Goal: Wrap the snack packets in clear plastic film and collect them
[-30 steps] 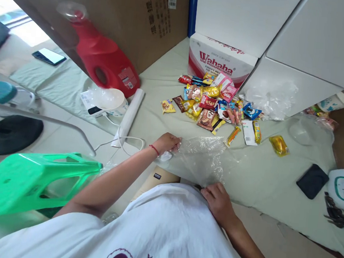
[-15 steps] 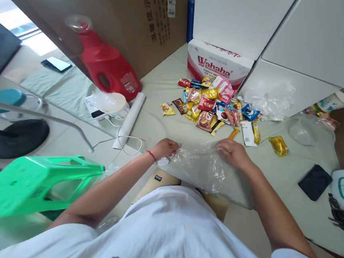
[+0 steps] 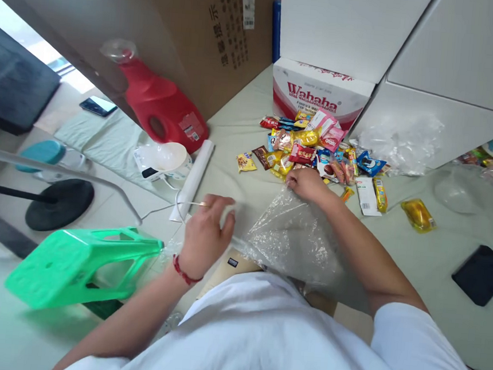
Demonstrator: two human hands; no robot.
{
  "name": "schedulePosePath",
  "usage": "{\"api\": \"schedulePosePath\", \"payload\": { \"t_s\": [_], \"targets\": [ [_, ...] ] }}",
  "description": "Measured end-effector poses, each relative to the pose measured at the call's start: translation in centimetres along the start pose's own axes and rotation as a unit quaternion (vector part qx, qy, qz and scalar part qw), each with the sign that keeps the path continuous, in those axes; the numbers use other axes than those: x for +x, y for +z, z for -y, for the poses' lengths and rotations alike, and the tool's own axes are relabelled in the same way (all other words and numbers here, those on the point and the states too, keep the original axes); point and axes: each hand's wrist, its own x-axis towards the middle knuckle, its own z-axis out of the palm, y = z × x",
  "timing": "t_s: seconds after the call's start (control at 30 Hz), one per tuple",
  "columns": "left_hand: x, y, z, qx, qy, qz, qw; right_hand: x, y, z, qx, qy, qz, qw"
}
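Note:
A clear plastic bag (image 3: 296, 238) hangs in front of my lap, pulled up to a peak at its top corner. My right hand (image 3: 307, 184) pinches that corner, close to the front of a heap of wrapped snacks (image 3: 303, 152). Left of the bag, my left hand (image 3: 208, 230) is raised with thumb and fingers apart and nothing seen between them. A red bracelet circles the left wrist. The heap mixes yellow, red, blue, pink and brown wrappers. A single yellow packet (image 3: 245, 162) lies at its left.
Behind the heap stands a Wahaba-style printed carton (image 3: 318, 96). A red jug (image 3: 167, 109), a white roll (image 3: 193, 180) and a paper cup (image 3: 177, 159) are at left, with a green stool (image 3: 80, 262) nearer. Crumpled clear plastic (image 3: 399, 141), a yellow packet (image 3: 417, 215) and a black item (image 3: 481, 274) lie right.
My left hand has let go of the bag and moved left, its fingers opening. My right hand has moved up and left, lifting the bag's edge toward the snacks.

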Motion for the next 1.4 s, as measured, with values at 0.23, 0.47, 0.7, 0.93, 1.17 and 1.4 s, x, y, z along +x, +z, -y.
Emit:
{"api": "schedulePosePath", "payload": {
  "t_s": [0.23,0.47,0.7,0.93,1.17,1.4],
  "targets": [
    [4.4,9.8,-4.8,-0.500,-0.321,0.241,0.767,-0.1,-0.6,1.4,0.097,-0.047,-0.078,0.991],
    [6.3,14.4,-3.1,-0.593,-0.325,0.184,0.713,-12.1,1.5,2.0,0.132,-0.089,-0.116,0.981],
    [4.5,13.9,0.1,-0.315,0.017,0.173,0.933,-15.6,-0.4,-4.6,0.175,0.157,-0.303,0.924],
    [3.1,14.6,2.8,0.094,0.210,0.121,0.965,-16.0,-6.4,-10.4,-0.040,0.260,-0.372,0.890],
    [3.3,15.0,2.6,0.140,0.199,0.119,0.963,-24.6,6.0,3.1,0.064,-0.190,-0.007,0.980],
    [3.6,14.8,3.2,0.121,0.211,0.119,0.963,-32.8,2.7,0.4,0.180,0.005,0.069,0.981]
  ]
}}
